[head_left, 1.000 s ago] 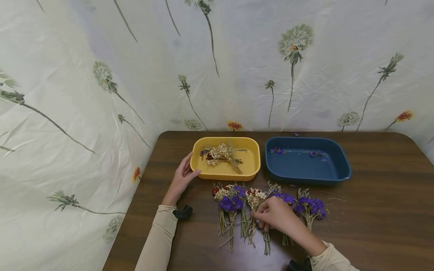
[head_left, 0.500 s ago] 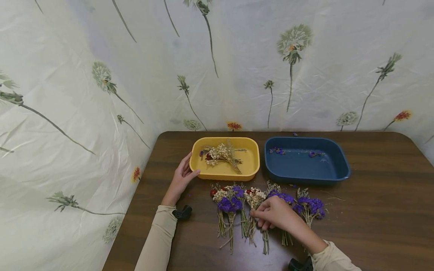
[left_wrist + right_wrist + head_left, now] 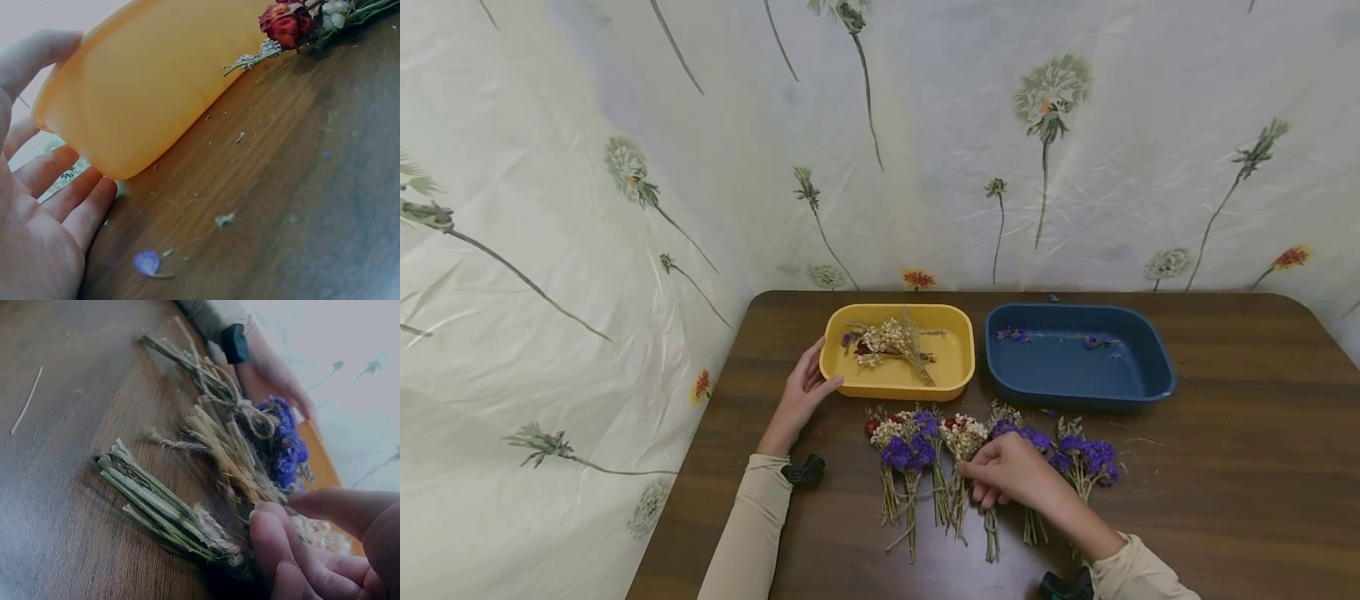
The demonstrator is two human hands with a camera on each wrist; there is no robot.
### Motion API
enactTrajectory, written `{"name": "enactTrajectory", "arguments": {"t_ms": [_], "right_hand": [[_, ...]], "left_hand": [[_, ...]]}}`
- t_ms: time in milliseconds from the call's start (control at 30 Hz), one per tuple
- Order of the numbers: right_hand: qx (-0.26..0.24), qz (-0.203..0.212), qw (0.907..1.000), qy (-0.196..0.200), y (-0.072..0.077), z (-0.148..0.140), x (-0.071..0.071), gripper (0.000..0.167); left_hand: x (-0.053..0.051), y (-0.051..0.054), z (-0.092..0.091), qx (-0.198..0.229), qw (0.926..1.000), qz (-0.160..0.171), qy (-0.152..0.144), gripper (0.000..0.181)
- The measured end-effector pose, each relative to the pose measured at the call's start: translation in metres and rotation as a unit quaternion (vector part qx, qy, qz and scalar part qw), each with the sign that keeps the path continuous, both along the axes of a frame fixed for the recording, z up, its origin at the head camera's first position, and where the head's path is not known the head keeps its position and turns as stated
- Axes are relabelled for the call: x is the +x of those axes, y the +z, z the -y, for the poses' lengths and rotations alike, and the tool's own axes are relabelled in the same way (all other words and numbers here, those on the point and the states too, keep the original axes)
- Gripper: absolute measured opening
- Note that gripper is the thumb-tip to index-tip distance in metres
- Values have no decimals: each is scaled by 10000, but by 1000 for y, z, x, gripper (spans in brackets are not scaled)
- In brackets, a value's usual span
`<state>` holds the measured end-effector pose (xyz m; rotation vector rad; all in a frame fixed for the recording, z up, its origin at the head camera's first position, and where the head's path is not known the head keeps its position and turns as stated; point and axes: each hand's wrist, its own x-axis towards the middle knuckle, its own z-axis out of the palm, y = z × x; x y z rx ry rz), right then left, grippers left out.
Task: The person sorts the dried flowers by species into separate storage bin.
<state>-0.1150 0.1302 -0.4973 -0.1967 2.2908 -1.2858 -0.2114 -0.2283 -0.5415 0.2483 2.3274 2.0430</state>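
Note:
My left hand [image 3: 800, 396] rests against the left end of a yellow tray [image 3: 895, 391]. In the left wrist view the thumb [image 3: 47, 53] touches the rim and the other fingers lie fairly straight along the outside. My right hand [image 3: 1017, 479] pinches the stems of a small dried-flower bouquet [image 3: 964, 435] with cream and red blossoms, lying in a row on the table. Thumb and forefinger meet at its tan stems [image 3: 228, 456] in the right wrist view. Left of it lies a purple bouquet [image 3: 912, 450]; green tied stems [image 3: 159, 503] lie close beside the hand.
A blue tray [image 3: 1075, 395] holds loose purple bits. Cream and red dried flowers [image 3: 891, 337] lie inside the yellow tray. More purple bouquets [image 3: 1088, 457] lie to the right on the wooden table [image 3: 1247, 467]. A flower-printed sheet [image 3: 925, 167] hangs behind.
My right hand stays at the same bouquet with only a slight shift of the fingers. The left hand keeps its place at the yellow tray.

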Motion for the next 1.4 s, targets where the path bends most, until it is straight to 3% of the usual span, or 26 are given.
{"name": "enactTrajectory", "arguments": {"t_ms": [267,467,733,1200,1400], "right_hand": [[508,-277,9983,-39,0,7,2,34],[-3,-18,10000,13,1,1,0,28],[-777,172,9963,338,-6,-7,0,30],[-755,-162,9958,487,3,-7,1,28],[-1023,-120,9931,554,6,-6,0,31]], "left_hand": [[-1,3,1,100,9998,169,-56,75],[-3,1,1,84,9996,262,-51,77],[-1,-2,0,-38,10000,13,27,73],[-2,-2,-1,-66,10000,14,11,74],[-2,-2,-1,-43,10000,36,24,74]]}}
